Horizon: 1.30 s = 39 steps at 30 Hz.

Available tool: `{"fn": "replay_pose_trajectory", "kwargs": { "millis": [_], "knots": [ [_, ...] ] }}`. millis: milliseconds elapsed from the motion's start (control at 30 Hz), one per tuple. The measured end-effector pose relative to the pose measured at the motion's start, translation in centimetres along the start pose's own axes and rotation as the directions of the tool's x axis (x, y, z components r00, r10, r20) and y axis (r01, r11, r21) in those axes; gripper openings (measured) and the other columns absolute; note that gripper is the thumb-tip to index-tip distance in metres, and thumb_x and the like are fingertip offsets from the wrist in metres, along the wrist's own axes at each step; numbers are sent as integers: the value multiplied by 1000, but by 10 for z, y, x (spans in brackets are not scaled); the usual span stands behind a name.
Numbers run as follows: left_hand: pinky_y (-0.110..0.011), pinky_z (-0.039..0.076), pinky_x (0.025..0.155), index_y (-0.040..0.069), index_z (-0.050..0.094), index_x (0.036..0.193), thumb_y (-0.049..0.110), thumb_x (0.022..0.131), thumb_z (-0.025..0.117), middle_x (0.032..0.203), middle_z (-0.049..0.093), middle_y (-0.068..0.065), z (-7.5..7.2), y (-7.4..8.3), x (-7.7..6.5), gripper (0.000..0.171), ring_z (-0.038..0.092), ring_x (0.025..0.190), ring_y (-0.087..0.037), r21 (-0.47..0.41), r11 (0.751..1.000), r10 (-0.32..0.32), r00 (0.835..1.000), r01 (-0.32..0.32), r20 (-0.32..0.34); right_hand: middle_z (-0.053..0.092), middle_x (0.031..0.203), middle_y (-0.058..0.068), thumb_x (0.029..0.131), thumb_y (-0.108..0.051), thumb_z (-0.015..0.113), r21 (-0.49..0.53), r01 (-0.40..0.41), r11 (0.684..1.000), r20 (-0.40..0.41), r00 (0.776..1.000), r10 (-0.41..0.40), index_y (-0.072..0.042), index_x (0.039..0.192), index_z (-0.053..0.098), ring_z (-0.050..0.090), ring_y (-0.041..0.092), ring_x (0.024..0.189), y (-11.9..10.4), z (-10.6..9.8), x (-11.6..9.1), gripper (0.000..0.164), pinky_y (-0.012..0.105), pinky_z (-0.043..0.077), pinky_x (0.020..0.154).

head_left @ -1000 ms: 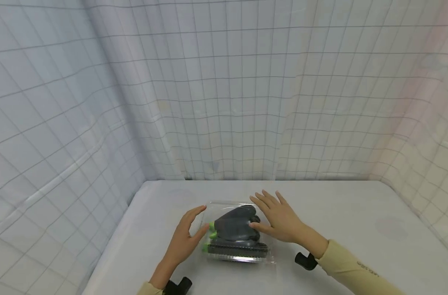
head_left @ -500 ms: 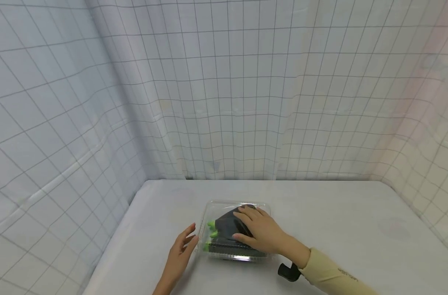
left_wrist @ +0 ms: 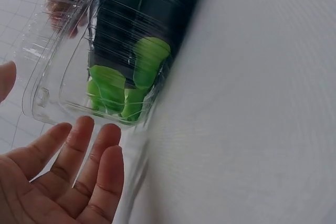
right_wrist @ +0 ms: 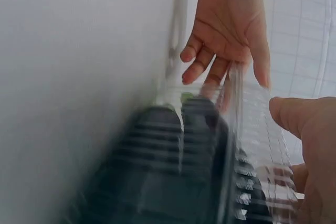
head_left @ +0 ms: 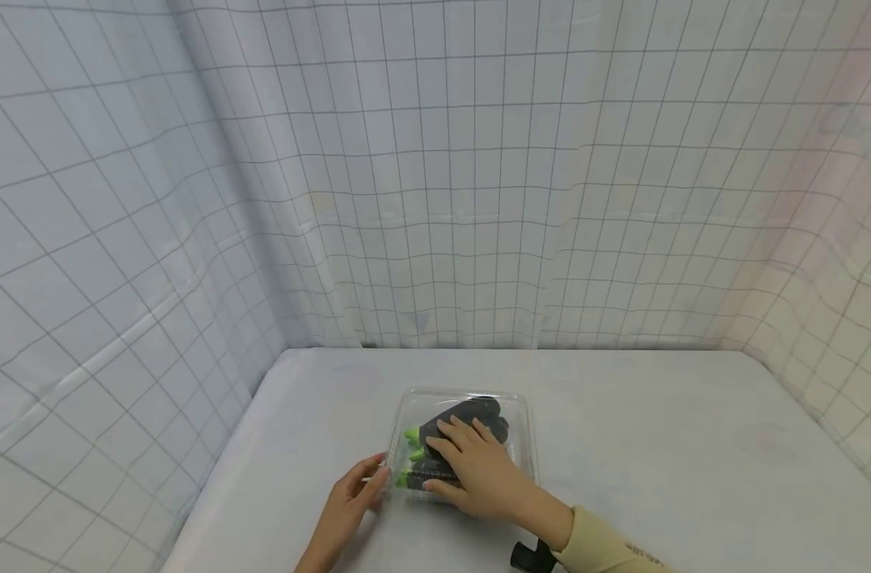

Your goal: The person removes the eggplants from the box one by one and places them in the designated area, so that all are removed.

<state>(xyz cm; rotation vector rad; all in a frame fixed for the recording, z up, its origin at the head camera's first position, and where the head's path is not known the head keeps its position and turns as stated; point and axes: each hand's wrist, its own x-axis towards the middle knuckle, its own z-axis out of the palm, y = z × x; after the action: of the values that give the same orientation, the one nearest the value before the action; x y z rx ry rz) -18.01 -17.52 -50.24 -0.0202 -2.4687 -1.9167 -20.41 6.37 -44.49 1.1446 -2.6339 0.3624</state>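
Note:
A clear plastic clamshell box [head_left: 527,446] lies on the white table, its lid down over several dark eggplants [head_left: 473,410] with bright green stems [left_wrist: 107,85]. My right hand [head_left: 482,477] lies across the lid from the front right, fingers spread and nearly straight over the eggplants. At the box's front left corner is my left hand [head_left: 349,497], its fingers loosely bent and thumb apart. In the left wrist view its fingertips [left_wrist: 110,135] come right up to the box's end where the stems lie. Part of the eggplants is hidden beneath my right hand.
The white tabletop [head_left: 658,446] stretches around the box to both sides. Behind it and at the sides hang white curtains [head_left: 435,199] with a grid pattern. A black wrist camera [head_left: 532,557] sits below my right wrist.
My right hand has come from the box's right side onto the lid and slid left and toward the front. My left hand has moved down to the front left corner. The box stays put.

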Motion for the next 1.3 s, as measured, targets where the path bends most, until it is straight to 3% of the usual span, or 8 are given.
{"fn": "replay_pose_trajectory", "kwargs": {
  "millis": [267,467,633,933,1133,1300],
  "knots": [
    [-30,51,65,-5,50,131,24,97,57,93,59,-13,-3,-5,-1,46,61,74,-18,-40,999,22,998,-20,52,52,134,9,90,-45,62,-105,38,994,-153,987,-53,-13,129,57,44,30,125,-12,17,1,51,49,32,101],
    [-29,51,64,-11,46,131,21,100,51,83,62,-14,-5,-8,-1,45,59,69,-15,-115,993,32,996,-21,89,60,122,5,81,-28,76,-63,122,991,-328,935,-136,-15,119,63,54,27,115,-20,29,4,41,45,40,95],
    [-29,51,65,-14,43,131,18,101,48,83,62,-13,-5,-10,0,44,59,69,-15,-169,985,38,994,-20,107,62,119,4,79,-17,78,-20,170,985,-420,893,-163,-22,114,66,57,27,112,-23,38,4,38,44,42,93],
    [-29,51,67,-15,37,134,15,102,46,84,62,-15,-9,-11,0,46,60,71,-14,-202,979,33,988,-1,152,59,125,6,82,-18,74,15,159,987,-446,885,-136,-26,108,71,55,29,115,-28,45,2,27,44,39,97],
    [-28,51,71,-14,35,136,19,102,45,88,61,-11,-12,-12,1,49,60,75,-13,-232,972,18,980,29,199,60,125,4,77,-36,79,9,134,991,-456,883,-116,-25,95,71,55,27,116,-29,49,2,22,43,40,96],
    [-28,50,74,-13,34,137,22,102,47,93,59,-10,-13,-14,2,51,59,79,-13,-260,963,-15,975,74,221,61,122,3,71,-38,82,22,111,994,-482,872,-87,-24,83,71,58,25,112,-30,52,4,22,42,43,92]
  ]
}}
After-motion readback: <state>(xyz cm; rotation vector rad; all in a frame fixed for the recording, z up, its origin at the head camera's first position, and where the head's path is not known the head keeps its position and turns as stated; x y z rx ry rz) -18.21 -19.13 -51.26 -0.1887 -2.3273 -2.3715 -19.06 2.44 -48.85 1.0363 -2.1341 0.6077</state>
